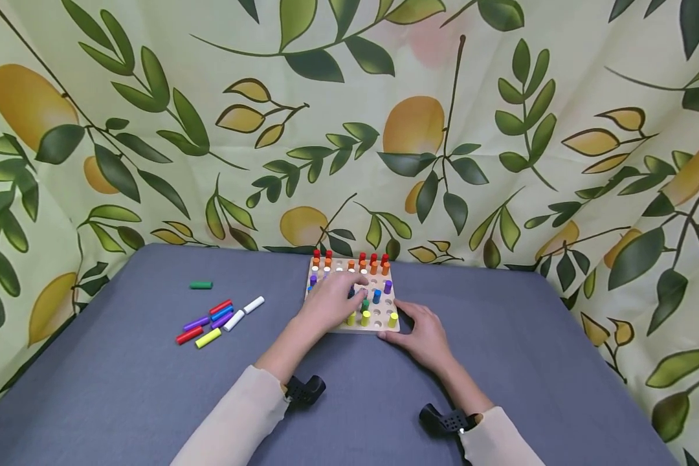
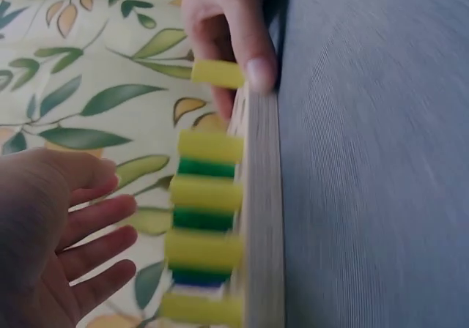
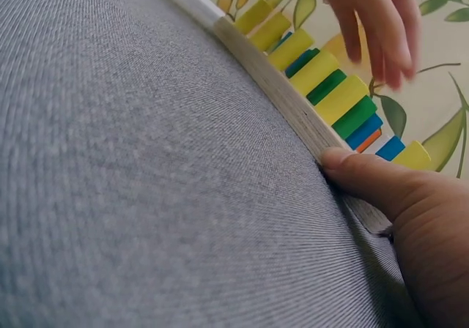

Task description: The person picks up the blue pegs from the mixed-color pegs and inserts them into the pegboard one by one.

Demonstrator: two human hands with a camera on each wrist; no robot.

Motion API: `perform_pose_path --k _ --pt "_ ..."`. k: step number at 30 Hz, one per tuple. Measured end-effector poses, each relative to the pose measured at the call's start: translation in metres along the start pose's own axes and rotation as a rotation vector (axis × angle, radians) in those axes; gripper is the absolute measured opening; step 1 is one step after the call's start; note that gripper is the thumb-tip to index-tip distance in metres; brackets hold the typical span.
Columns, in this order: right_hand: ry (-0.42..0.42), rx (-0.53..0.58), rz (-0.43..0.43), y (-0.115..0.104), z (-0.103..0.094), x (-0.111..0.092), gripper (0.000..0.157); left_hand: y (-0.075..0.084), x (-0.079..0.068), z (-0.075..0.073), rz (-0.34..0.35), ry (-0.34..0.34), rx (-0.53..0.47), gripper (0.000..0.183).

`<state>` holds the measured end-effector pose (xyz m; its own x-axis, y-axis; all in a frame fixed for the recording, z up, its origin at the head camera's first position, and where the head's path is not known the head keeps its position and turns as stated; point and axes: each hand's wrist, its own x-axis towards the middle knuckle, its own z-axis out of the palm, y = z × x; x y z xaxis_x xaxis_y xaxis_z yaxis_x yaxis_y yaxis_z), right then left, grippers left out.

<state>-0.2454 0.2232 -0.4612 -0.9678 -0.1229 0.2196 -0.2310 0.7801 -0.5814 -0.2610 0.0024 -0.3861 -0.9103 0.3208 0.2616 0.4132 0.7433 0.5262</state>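
Note:
A wooden pegboard (image 1: 355, 329) lies at the far middle of the table, with rows of coloured pegs standing in its holes. Red pegs (image 1: 362, 257) line the back, and yellow pegs (image 1: 366, 318) stand along the front. My left hand (image 1: 328, 299) hovers over the board's middle and left side, hiding some pegs. In the left wrist view its fingers (image 2: 102, 218) are spread loosely and hold nothing. My right hand (image 1: 425, 333) grips the board's front right corner. Its thumb (image 3: 363, 173) presses on the front edge.
Loose pegs lie left of the board: red (image 1: 189, 334), yellow (image 1: 208, 338), purple (image 1: 195, 323), blue (image 1: 222, 313) and white (image 1: 254, 304) in a cluster. A green peg (image 1: 200, 285) lies farther back. A leaf-patterned cloth (image 1: 338, 97) hangs behind the grey table (image 1: 122, 388).

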Motion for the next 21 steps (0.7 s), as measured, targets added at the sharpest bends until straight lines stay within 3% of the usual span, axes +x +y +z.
perform_pose_path --k 4,10,16,21 --pt "-0.008 -0.020 0.002 0.000 0.001 0.001 0.080 -0.014 -0.021 -0.019 0.022 0.065 0.061 0.022" --pt "-0.016 -0.020 0.016 -0.002 0.001 0.000 0.081 -0.051 -0.054 -0.044 -0.053 0.093 0.115 0.025" --pt "-0.016 -0.020 0.022 -0.003 -0.002 -0.001 0.081 -0.089 -0.071 -0.071 -0.101 0.147 0.148 0.026" --pt "-0.023 -0.029 -0.006 -0.003 -0.003 0.000 0.080 -0.108 -0.079 -0.102 -0.161 0.075 0.165 0.026"
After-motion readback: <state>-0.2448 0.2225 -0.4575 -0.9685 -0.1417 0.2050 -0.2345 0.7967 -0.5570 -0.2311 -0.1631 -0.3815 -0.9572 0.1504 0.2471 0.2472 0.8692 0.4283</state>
